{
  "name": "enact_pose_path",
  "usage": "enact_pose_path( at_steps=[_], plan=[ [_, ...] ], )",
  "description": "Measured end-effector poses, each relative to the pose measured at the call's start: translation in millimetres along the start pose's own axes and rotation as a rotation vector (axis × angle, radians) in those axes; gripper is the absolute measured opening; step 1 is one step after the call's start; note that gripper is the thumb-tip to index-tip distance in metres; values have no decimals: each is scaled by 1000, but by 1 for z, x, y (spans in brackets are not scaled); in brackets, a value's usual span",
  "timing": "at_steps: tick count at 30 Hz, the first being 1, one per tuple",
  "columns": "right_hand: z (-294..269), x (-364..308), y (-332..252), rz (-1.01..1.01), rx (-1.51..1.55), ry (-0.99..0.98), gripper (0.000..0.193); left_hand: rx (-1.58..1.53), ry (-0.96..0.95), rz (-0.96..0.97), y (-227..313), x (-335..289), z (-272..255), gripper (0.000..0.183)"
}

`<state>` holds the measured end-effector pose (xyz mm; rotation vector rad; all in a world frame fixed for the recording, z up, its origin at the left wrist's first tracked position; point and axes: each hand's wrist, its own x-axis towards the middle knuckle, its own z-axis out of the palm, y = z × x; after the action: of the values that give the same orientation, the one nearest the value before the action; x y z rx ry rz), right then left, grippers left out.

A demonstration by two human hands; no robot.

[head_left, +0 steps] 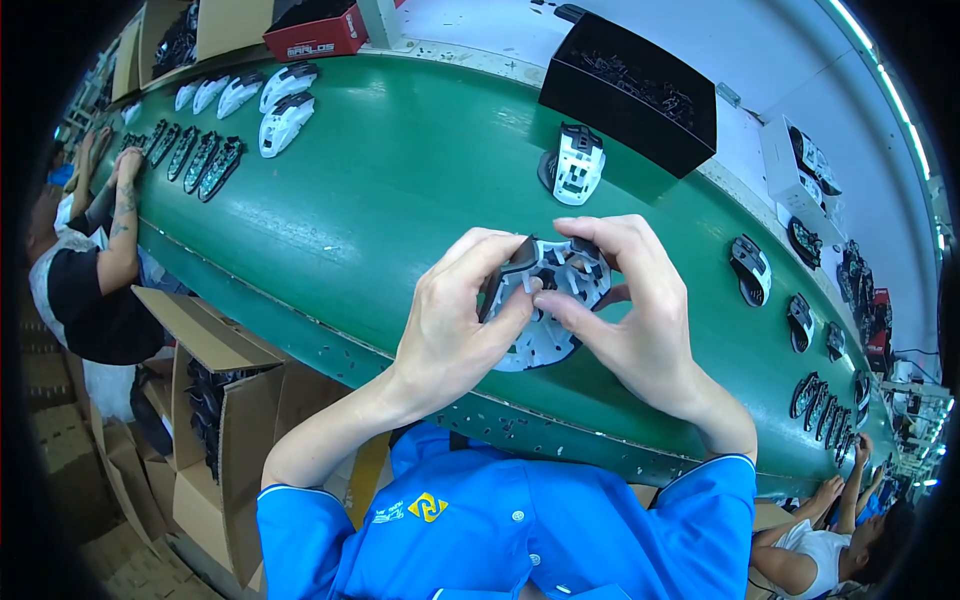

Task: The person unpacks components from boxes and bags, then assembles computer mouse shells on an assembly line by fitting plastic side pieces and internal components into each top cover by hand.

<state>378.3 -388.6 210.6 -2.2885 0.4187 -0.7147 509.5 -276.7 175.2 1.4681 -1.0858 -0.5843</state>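
A white plastic mouse shell with black inserts is gripped between both hands above the near edge of a green conveyor belt — the left hand closed on its left side, the right hand pinching its right. Another mouse shell lies further up the belt, beside a black parts bin.

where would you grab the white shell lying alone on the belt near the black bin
Probably by its two long sides, coming from above. The white shell lies flat on the green belt with clear space all round, and it is longer than wide. The black bin sits behind it.
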Motion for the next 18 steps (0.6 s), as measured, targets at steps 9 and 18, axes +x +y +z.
enact_pose_path(
  at_steps=[9,18],
  plan=[
    [2,0,-3,84,133,-66,54,142,29,151,1,-1,-6,24],
    [36,-27,5,-11,58,141,84,-156,65,3,-2,-5,-3,26]
  ],
)
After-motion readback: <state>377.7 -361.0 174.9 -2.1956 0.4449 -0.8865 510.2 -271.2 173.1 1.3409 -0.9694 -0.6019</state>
